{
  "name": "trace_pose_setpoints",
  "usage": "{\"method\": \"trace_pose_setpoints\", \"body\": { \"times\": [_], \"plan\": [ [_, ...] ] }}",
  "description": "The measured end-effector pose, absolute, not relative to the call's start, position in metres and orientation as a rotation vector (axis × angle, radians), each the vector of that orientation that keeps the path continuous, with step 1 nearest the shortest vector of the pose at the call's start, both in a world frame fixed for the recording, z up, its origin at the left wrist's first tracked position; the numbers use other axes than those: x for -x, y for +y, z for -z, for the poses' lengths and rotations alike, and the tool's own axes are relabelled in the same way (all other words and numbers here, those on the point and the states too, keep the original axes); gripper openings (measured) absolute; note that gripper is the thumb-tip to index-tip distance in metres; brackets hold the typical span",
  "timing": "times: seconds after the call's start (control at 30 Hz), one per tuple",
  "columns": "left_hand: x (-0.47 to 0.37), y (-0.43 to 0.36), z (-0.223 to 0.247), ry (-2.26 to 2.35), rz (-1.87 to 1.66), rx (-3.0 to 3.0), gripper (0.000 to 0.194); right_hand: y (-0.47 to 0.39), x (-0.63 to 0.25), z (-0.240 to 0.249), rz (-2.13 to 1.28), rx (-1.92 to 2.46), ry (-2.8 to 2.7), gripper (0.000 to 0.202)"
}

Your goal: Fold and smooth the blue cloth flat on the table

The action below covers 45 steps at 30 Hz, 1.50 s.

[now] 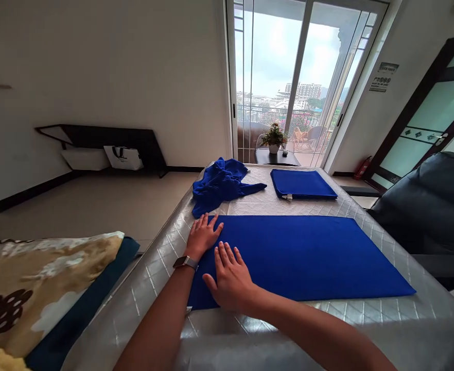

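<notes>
A blue cloth (304, 257), folded into a flat, smooth rectangle, lies across the silver quilted table cover (157, 278). My left hand (204, 234) rests palm down on the cloth's far left corner, fingers stretched out; a watch is on that wrist. Closer to me, my right hand (230, 278) presses flat on the left part of the same cloth, fingers extended and thumb apart. Beyond the cloth, a crumpled blue cloth (223, 185) lies in a heap at the far left. To its right sits a neatly folded blue cloth (303, 184) with a white tag.
A bed with patterned bedding (57, 278) stands at the left, and a black leather chair (428, 206) at the right. Behind the table are a small dark table with a potted plant (274, 139) and a sliding glass door (273, 67). A white bag (122, 157) is by the wall.
</notes>
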<state>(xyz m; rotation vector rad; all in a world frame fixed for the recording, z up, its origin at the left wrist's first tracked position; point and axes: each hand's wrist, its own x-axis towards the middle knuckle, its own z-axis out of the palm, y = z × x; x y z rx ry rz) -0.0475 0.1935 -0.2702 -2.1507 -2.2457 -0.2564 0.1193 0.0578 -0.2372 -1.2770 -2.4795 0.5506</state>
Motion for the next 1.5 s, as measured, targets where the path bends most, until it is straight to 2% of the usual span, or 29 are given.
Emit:
{"method": "trace_pose_setpoints", "body": {
  "times": [0.17, 0.4, 0.73, 0.97, 1.2, 1.5],
  "plan": [
    [0.046, 0.194, 0.271, -2.240, 0.297, 2.142, 0.064, 0.059, -0.114, 0.254, -0.593, 1.293, -2.476, 0.081],
    [0.046, 0.195, 0.270, -2.257, 0.265, 2.161, 0.065, 0.060, -0.153, 0.250, -0.575, 1.374, -2.488, 0.082],
    [0.051, 0.198, 0.270, -2.293, 0.271, 2.194, 0.068, 0.063, -0.293, 0.265, -0.435, 1.831, -2.438, 0.081],
    [0.049, 0.196, 0.266, -2.295, 0.241, 2.188, 0.069, 0.070, -0.419, 0.295, -0.142, 2.250, -2.157, 0.080],
    [0.048, 0.198, 0.265, -2.296, 0.217, 2.170, 0.067, 0.073, -0.538, 0.312, -0.093, 2.490, -1.805, 0.084],
    [0.050, 0.202, 0.268, -2.288, 0.163, 2.166, 0.067, 0.070, -0.571, 0.322, -0.083, 2.486, -1.603, 0.091]
  ]
}}
